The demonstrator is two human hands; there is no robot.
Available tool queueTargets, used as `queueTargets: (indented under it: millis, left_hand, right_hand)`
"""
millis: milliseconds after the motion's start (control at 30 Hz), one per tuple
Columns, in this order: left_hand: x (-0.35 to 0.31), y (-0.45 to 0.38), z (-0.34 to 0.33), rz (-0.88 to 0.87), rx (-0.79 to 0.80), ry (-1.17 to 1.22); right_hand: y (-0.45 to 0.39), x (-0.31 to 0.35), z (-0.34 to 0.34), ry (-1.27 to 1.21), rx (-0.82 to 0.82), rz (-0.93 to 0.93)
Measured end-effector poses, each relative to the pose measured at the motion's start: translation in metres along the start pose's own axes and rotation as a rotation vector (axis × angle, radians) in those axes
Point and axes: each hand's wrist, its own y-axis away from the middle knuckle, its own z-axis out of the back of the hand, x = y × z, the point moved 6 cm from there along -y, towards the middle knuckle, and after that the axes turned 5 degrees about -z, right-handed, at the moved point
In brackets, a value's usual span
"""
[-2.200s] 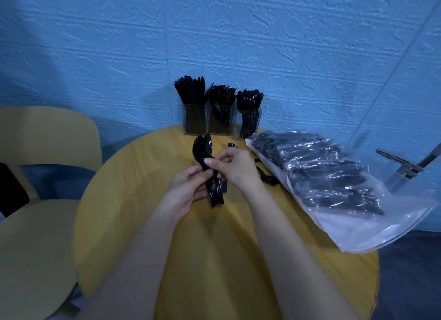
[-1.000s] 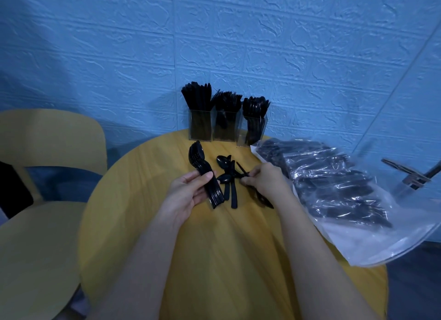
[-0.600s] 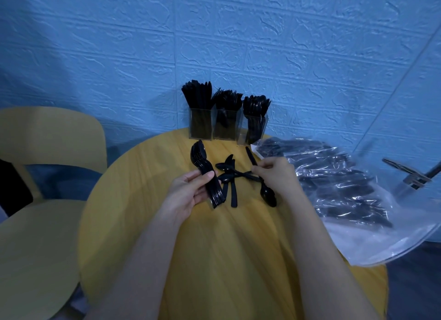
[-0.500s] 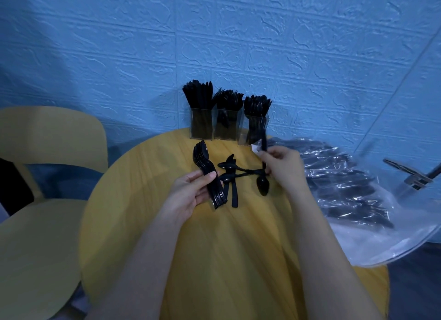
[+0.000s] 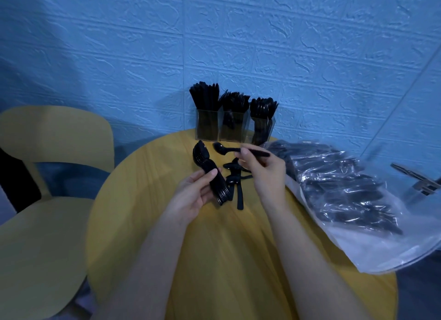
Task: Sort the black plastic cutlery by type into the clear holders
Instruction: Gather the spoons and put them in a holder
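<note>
A blue brick-pattern wall backs a round yellow bench (image 5: 214,272) where three clear holders (image 5: 233,128) stand at the far edge, already packed with cutlery, and a bag (image 5: 346,200) of more lies to the right. The left hand (image 5: 191,195) grips a nested spoon stack (image 5: 210,174); the right hand (image 5: 265,174) pinches one spoon (image 5: 229,149) by its handle, bowl pointing left, above loose pieces (image 5: 235,183). The stack could fan out and spill if that grip slackens, and the pinched spoon may twist or miss the crowded right holder.
</note>
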Motion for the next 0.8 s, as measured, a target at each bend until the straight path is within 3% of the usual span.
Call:
queueTargets:
  millis: [133,367,633,800]
  left_hand:
    - [-0.003,0.000,-0.002,-0.011,0.040,0.062]
    - [-0.008,-0.001,0.002,-0.041,0.033,0.092]
    - [-0.008,-0.004,0.007,-0.086,-0.037,-0.022]
    - [-0.008,-0.007,-0.001,-0.087,-0.046,-0.053]
  right_hand:
    - [0.011,0.000,-0.021,0.400,0.222,0.174]
    - [0.023,-0.001,-0.036,0.554,0.445,0.283]
    - [0.024,-0.005,-0.042,0.712,0.432,0.304]
    - [0.013,-0.002,-0.033,0.659,0.307,0.240]
